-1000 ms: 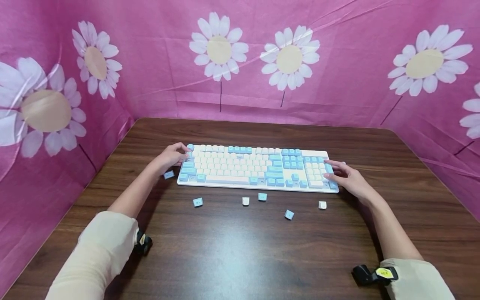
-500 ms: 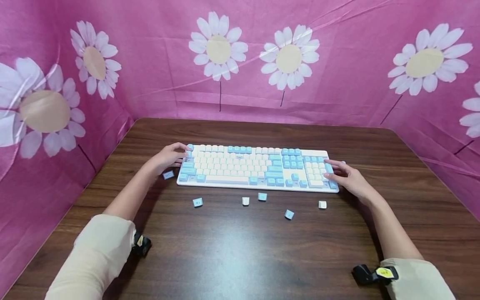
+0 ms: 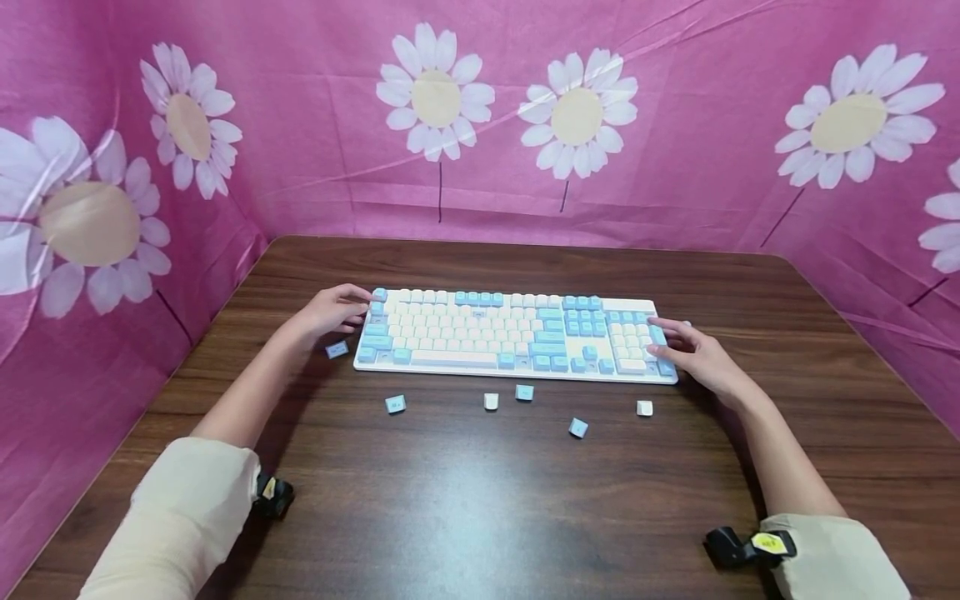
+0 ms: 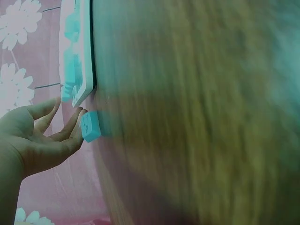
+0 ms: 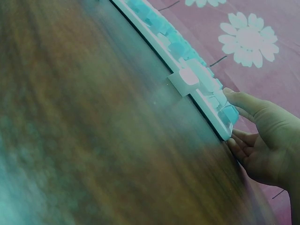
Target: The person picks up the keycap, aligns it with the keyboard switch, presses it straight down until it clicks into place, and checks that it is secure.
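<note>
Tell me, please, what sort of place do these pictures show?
Probably a small indoor corner set up for filming: a pink flowered cloth stands behind and beside a wooden table, which bears only a keyboard and some loose keys.

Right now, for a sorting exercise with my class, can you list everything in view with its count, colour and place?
Keyboard: one, white with white and blue keys, on the table
Loose blue keycaps: four, blue, three in front of the keyboard, one off its left end
Loose white keycaps: two, white, in front of the keyboard
Table: one, brown wood grain, under everything
Cloth: pink, behind and beside the table
Printed daisies: six in the head view, white with yellowish centres, on the cloth
Wrist devices: two, black, at the cuffs
Sleeves: two, cream, forearms
Left hand: one, bare, by the keyboard's left end
Right hand: one, bare, holding its right end
</note>
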### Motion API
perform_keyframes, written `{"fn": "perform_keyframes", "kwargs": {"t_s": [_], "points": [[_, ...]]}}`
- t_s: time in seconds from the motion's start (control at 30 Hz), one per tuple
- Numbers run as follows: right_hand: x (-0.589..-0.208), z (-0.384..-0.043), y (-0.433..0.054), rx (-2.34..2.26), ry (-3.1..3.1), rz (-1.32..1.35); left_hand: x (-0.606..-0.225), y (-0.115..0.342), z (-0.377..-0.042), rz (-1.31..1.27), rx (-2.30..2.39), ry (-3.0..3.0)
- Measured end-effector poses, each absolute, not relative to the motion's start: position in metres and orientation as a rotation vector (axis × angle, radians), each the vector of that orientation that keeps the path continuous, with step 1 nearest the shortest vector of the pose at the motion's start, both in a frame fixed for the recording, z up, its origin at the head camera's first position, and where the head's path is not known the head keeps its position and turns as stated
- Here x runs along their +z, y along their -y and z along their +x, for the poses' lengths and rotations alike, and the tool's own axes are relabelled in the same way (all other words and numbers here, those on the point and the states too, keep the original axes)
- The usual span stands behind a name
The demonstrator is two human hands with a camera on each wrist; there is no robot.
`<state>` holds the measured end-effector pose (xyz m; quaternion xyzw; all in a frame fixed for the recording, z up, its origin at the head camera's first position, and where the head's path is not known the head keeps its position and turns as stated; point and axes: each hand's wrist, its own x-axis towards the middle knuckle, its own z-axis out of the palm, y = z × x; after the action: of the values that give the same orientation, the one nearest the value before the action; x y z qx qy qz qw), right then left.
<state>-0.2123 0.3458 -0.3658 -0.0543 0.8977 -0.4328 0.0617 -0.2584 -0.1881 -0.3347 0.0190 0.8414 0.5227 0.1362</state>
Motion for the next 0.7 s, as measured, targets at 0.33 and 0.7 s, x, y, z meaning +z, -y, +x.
{"fn": "perform_keyframes", "kwargs": {"t_s": [0.33, 0.7], "points": [[-0.366, -0.212, -0.346, -1.304, -2.718, -0.178, -0.333, 0.208, -0.241, 0.168, 1.573, -2.507], [-0.365, -0.211, -0.346, -1.303, -2.718, -0.188, -0.334, 0.233, -0.224, 0.399, 1.379, -2.763]]}}
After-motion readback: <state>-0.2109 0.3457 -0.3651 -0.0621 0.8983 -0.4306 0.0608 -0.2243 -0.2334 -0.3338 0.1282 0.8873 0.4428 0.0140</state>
